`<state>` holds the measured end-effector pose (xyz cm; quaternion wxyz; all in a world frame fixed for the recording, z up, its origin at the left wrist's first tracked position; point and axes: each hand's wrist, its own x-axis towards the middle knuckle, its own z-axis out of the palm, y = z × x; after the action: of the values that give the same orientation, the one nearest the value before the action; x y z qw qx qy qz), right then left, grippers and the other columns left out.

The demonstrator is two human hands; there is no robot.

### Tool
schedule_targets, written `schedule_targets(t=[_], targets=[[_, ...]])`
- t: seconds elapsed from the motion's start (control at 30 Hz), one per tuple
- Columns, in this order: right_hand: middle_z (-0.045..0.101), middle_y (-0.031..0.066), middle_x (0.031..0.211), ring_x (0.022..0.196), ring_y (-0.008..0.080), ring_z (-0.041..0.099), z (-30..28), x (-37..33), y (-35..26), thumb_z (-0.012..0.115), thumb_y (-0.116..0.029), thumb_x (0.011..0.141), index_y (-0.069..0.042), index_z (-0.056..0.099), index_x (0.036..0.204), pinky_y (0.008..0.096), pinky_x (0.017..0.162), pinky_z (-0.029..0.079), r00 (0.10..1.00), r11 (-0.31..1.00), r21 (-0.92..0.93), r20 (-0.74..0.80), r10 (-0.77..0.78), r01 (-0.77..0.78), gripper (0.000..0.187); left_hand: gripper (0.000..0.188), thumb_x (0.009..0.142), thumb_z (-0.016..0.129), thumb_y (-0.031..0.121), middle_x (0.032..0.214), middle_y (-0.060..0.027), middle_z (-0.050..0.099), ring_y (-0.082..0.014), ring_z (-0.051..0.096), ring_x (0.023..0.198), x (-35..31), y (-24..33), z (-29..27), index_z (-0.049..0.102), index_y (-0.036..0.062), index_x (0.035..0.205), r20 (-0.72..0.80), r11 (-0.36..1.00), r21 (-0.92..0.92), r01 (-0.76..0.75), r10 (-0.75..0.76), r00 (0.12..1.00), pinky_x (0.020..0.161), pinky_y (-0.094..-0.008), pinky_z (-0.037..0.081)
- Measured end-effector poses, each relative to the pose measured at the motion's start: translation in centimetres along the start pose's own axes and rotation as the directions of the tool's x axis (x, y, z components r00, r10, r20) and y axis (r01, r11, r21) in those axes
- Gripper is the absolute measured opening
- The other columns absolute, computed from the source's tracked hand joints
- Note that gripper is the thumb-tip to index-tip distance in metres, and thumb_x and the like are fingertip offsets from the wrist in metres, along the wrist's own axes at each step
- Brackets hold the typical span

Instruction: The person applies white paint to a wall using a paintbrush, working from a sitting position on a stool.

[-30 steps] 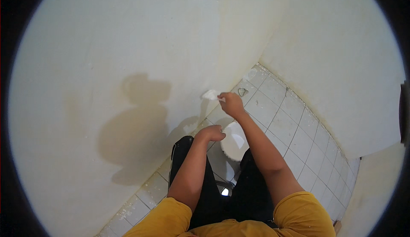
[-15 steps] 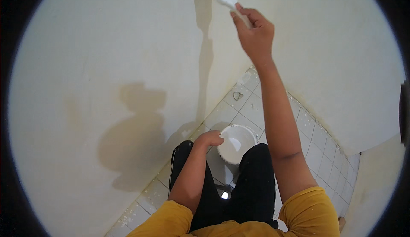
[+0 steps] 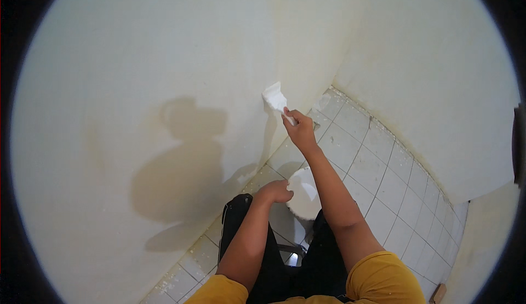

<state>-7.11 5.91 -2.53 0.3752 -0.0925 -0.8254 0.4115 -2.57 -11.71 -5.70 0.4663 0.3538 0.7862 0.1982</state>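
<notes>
My right hand [image 3: 301,128] is closed round the handle of a paintbrush [image 3: 275,96] coated in white paint. The brush head meets the pale wall [image 3: 230,46] on the left, low down near the floor. A round bucket [image 3: 302,194] of white paint sits between my knees, with white smears on its rim. My left hand [image 3: 278,191] grips the bucket's rim on its left side; its fingertips are partly hidden. My right forearm covers the bucket's right edge.
White floor tiles [image 3: 378,164] with paint specks meet the two walls in a corner ahead. A second wall [image 3: 438,85] rises on the right. Shadows of my head and arm fall on the left wall. A small brown block [image 3: 438,293] lies at the lower right.
My right hand has brought the brush down the wall, from the top of the view to about its middle. My left hand stays on the bucket's rim.
</notes>
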Motion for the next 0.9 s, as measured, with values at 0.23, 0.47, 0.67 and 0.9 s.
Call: schedule_targets(t=[0.23, 0.47, 0.67, 0.9], targets=[[0.068, 0.0169, 0.084, 0.077, 0.0359, 0.064, -0.7, -4.2, 3.0, 0.064, -0.014, 0.08, -0.008, 0.069, 0.092, 0.0426, 0.066, 0.05, 0.928, 0.903, -0.429, 0.339, 0.155, 0.006, 0.015, 0.06, 0.084, 0.054, 0.035, 0.129, -0.0256, 0.054, -0.0374, 0.052, 0.12, 0.8, 0.4, 0.8, 0.048, -0.003, 0.131, 0.027, 0.995, 0.095, -0.029, 0.027, 0.999, 0.101, -0.0414, 0.04], [0.066, 0.013, 0.076, 0.074, 0.0322, 0.065, 0.0, -1.0, 1.9, 0.063, -0.009, 0.077, -0.012, 0.07, 0.096, 0.0415, 0.064, 0.051, 0.945, 0.859, -0.472, 0.324, -0.041, 0.199, 0.02, 0.054, 0.088, 0.054, 0.035, 0.124, -0.0282, 0.055, -0.0395, 0.053, 0.117, 1.5, 1.2, 1.4, 0.05, -0.0047, 0.125, 0.052, 0.994, 0.092, -0.061, 0.056, 0.997, 0.099, -0.0437, 0.04], [0.066, 0.0123, 0.075, 0.069, 0.0308, 0.064, -2.5, 1.9, -2.8, 0.067, -0.005, 0.076, -0.011, 0.07, 0.099, 0.0393, 0.061, 0.051, 0.963, 0.915, -0.311, 0.161, -0.216, 0.257, 0.024, 0.052, 0.088, 0.054, 0.034, 0.121, -0.0278, 0.056, -0.0398, 0.054, 0.114, 0.8, 1.0, 1.1, 0.051, -0.0052, 0.122, 0.015, 0.991, 0.117, -0.067, 0.066, 0.998, 0.097, -0.0429, 0.041], [0.069, 0.0129, 0.083, 0.068, 0.0229, 0.066, -2.6, 1.9, -6.3, 0.069, -0.003, 0.08, -0.006, 0.07, 0.096, 0.0305, 0.061, 0.051, 0.944, 0.956, -0.222, -0.224, -0.241, 0.192, 0.015, 0.059, 0.084, 0.055, 0.032, 0.125, -0.025, 0.056, -0.0368, 0.054, 0.118, 0.9, 1.3, 1.2, 0.049, -0.004, 0.13, 0.054, 0.993, 0.102, -0.057, 0.052, 0.997, 0.1, -0.0414, 0.042]])
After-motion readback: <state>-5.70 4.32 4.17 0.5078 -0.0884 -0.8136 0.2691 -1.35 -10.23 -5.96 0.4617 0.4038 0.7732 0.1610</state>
